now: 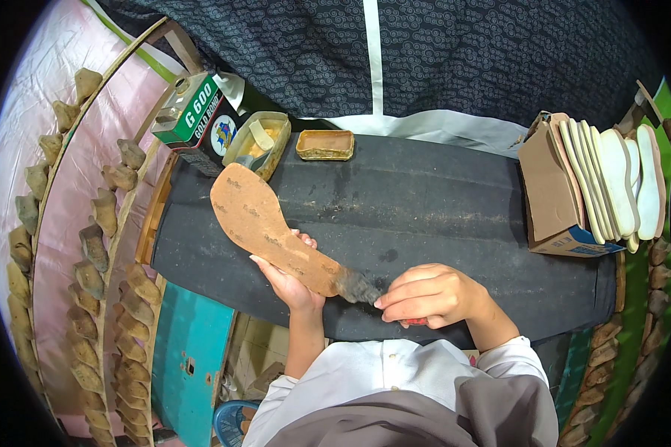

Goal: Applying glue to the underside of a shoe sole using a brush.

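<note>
Grips a dark-bristled brush in the closed right hand, with a bit of red showing below the fingers. Lays the bristles on the narrow end of a tan shoe insole; cannot tell how firmly. Cradles that insole by its waist in the half-curled left hand, thumb at one edge, fingertips past the other. Could let the insole pivot or slip, through too hard a stroke against so narrow a hold; could also smear the edge, through bristles splaying past it.

Beneath, shows a black-covered table, stained and speckled. Farther out, includes a metal can, a tub and a shallow dish; at right, a cardboard box of upright cream insoles; beyond, dark patterned cloth.
</note>
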`<state>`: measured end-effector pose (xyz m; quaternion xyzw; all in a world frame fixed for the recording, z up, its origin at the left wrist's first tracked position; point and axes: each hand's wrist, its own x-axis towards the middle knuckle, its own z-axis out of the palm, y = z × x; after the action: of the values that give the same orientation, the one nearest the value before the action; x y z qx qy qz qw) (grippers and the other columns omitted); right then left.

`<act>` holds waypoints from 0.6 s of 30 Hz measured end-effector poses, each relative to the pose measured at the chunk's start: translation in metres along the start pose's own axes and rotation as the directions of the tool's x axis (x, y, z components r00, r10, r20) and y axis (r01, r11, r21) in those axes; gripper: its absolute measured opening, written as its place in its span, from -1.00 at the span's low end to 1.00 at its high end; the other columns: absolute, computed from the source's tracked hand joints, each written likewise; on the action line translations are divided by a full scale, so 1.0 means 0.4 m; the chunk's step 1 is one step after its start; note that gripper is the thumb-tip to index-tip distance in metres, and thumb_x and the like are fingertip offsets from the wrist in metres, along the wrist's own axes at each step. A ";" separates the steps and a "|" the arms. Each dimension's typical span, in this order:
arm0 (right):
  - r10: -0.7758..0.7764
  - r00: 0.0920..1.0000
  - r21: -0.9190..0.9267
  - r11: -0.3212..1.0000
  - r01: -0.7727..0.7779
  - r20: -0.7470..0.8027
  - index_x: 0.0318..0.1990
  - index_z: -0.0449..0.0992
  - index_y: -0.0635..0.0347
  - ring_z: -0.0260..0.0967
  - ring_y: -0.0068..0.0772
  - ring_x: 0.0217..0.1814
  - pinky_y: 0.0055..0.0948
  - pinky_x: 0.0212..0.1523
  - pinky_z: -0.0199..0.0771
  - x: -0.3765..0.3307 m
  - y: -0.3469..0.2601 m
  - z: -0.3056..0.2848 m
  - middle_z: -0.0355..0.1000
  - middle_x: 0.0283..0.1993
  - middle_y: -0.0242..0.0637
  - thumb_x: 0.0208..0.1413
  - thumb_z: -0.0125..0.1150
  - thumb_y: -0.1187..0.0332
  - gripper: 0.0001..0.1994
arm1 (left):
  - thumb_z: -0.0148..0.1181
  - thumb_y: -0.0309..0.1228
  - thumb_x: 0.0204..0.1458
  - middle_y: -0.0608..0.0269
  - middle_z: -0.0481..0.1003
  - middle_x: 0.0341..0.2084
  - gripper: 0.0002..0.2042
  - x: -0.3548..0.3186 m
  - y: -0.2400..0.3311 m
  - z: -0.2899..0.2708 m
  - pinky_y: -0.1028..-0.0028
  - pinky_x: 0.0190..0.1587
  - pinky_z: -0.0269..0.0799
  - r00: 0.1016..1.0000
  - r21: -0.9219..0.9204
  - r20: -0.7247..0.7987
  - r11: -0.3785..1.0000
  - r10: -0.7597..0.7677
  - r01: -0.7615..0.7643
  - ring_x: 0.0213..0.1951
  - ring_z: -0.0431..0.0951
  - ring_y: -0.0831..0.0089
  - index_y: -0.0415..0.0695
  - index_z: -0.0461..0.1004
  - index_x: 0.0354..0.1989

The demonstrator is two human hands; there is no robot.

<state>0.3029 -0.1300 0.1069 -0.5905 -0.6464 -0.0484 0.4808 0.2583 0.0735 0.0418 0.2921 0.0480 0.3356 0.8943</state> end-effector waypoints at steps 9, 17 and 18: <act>-0.003 1.000 0.088 0.996 0.004 -0.008 -0.38 0.52 0.25 0.44 -0.28 -0.34 -0.43 -0.37 0.48 -0.002 -0.013 0.003 0.48 -0.31 -0.24 -0.36 0.21 0.62 -0.75 | -0.51 0.07 0.18 0.16 0.30 -0.28 -0.44 -0.002 -0.006 -0.009 0.37 -0.20 0.32 0.997 0.030 -0.072 1.000 0.008 -0.006 -0.30 0.35 0.36 -0.17 0.17 0.02; 0.014 1.000 -0.039 0.999 -0.015 -0.018 -0.39 0.52 0.21 0.44 -0.30 -0.36 -0.43 -0.42 0.45 -0.012 0.000 -0.021 0.48 -0.29 -0.28 -0.40 0.25 0.58 -0.73 | -0.53 0.13 0.15 0.13 0.30 -0.29 -0.37 -0.003 0.007 -0.006 0.35 -0.21 0.31 0.991 0.049 -0.129 0.998 0.032 -0.026 -0.30 0.33 0.34 -0.23 0.21 -0.05; 0.006 0.999 -0.050 0.999 -0.007 -0.036 -0.39 0.52 0.20 0.44 -0.30 -0.37 -0.43 -0.42 0.45 -0.012 0.000 -0.022 0.49 -0.29 -0.28 -0.41 0.26 0.58 -0.73 | -0.53 0.13 0.15 0.13 0.30 -0.29 -0.37 -0.003 0.006 -0.009 0.35 -0.21 0.31 0.991 0.049 -0.130 0.998 0.034 -0.028 -0.30 0.33 0.34 -0.23 0.21 -0.05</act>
<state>0.3071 -0.1389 0.1083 -0.6035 -0.6343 -0.0736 0.4775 0.2549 0.0760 0.0400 0.2913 0.1100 0.3666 0.8767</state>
